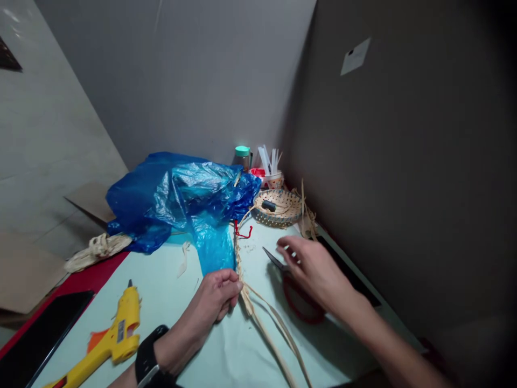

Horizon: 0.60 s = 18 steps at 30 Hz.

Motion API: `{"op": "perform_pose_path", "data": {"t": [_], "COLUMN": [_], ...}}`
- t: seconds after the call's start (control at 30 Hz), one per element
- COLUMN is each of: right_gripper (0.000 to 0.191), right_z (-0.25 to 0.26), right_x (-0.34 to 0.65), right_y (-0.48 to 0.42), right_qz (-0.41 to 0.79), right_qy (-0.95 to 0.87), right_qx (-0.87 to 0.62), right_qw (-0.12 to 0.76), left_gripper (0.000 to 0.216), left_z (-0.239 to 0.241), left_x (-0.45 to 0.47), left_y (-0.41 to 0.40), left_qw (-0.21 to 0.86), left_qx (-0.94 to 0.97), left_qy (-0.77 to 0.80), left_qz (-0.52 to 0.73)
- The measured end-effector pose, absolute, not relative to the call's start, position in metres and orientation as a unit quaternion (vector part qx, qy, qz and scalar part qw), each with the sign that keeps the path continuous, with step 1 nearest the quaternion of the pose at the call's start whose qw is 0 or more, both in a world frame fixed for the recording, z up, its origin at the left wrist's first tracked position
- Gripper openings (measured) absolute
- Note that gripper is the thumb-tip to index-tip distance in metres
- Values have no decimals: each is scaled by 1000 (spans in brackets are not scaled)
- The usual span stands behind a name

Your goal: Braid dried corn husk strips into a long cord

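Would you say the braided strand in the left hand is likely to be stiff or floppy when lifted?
The braided strand is probably light, since it looks narrow and thin. The loose strips nearer the wearer curve gently beyond the left hand, so they would likely bend rather than stay rigid.

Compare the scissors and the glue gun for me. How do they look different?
The scissors have red handles and dark blades, while the glue gun has a yellow body. The scissors are partly covered by the right hand; the glue gun lies uncovered, left of the left hand. Both have dark tips pointing away from the person.
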State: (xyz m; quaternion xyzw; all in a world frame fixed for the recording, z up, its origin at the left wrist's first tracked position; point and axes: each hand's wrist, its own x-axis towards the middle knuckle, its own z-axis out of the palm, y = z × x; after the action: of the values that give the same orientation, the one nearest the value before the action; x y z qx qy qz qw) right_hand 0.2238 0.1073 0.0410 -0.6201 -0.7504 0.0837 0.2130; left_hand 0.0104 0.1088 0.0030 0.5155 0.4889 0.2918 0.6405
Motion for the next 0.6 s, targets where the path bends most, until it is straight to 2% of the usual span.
{"op": "perform_pose_path", "data": {"t": [0.1, 0.2, 0.37, 0.6], "right_gripper": [24, 24, 26, 28], "right_z": [53, 53, 35, 22], "right_x": [256, 281, 300, 305], "right_y": [140, 175, 213, 223], "right_qz": [-18, -20, -22, -25], "right_qy": [-689, -667, -621, -603], "right_qx": [-712, -736, -777, -791], "right_qw": [137, 112, 101, 101], "left_gripper": [21, 26, 30, 27], "left_z": [1, -2, -4, -4], "left_x": [10, 10, 10, 9], "left_y": [109, 111, 114, 114], "left_qw": [645, 654, 662, 666], "left_qx": [513, 508, 506, 509], "left_qy": [490, 483, 475, 465], "left_qz": [285, 286, 282, 284]}}
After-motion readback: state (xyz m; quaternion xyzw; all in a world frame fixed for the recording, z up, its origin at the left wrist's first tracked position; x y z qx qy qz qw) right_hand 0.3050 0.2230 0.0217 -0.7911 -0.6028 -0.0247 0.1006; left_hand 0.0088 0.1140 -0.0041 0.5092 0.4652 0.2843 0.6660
